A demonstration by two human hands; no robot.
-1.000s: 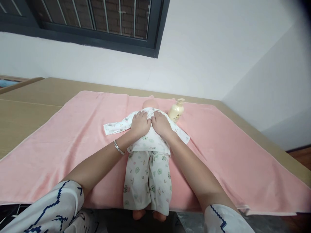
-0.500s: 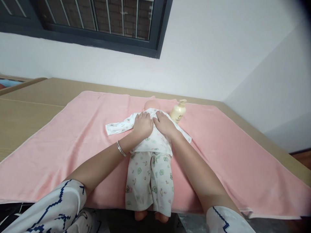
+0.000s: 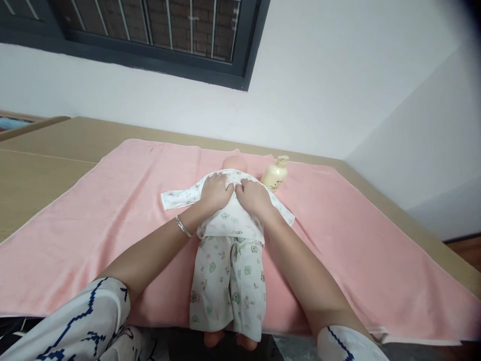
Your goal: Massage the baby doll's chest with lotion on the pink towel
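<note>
A baby doll (image 3: 235, 220) lies stretched out on a pink towel (image 3: 131, 200), dressed in a white printed top and matching trousers (image 3: 210, 281). Its bare round head (image 3: 235, 163) points away from me and its feet hang over the near edge; no face shows. My left hand (image 3: 217, 191) rests on the left of the upper torso, fingers laid over the top. Mirroring it on the other side is my right hand (image 3: 252, 196), pressed on the cloth. The two thumbs nearly meet in the middle. Neither hand is closed on anything I can see.
A cream pump bottle (image 3: 275, 173) stands on the towel just right of the doll's shoulder. Under the towel is a wooden table (image 3: 45, 170), with a white wall (image 3: 300, 100) and a barred window (image 3: 169, 35) behind it. A silver bangle (image 3: 184, 226) circles my left wrist.
My left hand has slid slightly outward to the left, and both thumbs now point inward near the centre. The top has shifted a little under the hands; the view has tilted slightly.
</note>
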